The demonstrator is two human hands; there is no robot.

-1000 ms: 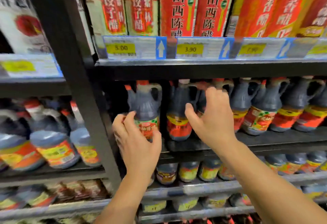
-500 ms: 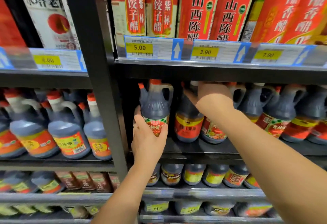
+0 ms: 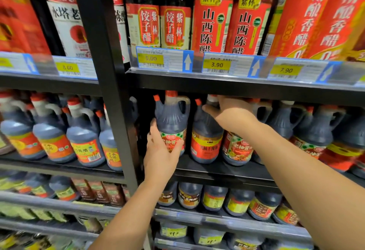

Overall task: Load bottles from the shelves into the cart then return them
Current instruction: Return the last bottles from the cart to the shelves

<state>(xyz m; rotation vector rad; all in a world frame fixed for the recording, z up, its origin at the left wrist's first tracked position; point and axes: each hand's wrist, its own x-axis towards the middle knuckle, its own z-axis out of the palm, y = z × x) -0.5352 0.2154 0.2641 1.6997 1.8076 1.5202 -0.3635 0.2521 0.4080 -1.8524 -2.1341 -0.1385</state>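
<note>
A dark soy-sauce jug (image 3: 171, 119) with a red cap, a handle and a red-green label stands upright at the left end of the middle shelf (image 3: 221, 168). My left hand (image 3: 161, 152) holds its lower body, fingers wrapped round the left side and thumb across the label. Right of it stands a second dark jug (image 3: 205, 145) with a red-yellow label. My right hand (image 3: 230, 112) reaches over that jug's shoulder to the top of a third jug (image 3: 238, 149) behind it. Its fingers curl round the handle there; the handle itself is hidden.
A black upright post (image 3: 110, 83) separates this bay from the left bay of similar jugs (image 3: 85, 137). The shelf above carries tall red-labelled bottles (image 3: 213, 20) and price tags (image 3: 164, 59). More jugs (image 3: 308, 129) fill the row to the right. Smaller bottles (image 3: 213, 198) line the lower shelves.
My right hand has gone deeper and higher into the shelf, from the jug fronts to the jug tops. My left hand stays on the leftmost jug. The view has shifted closer.
</note>
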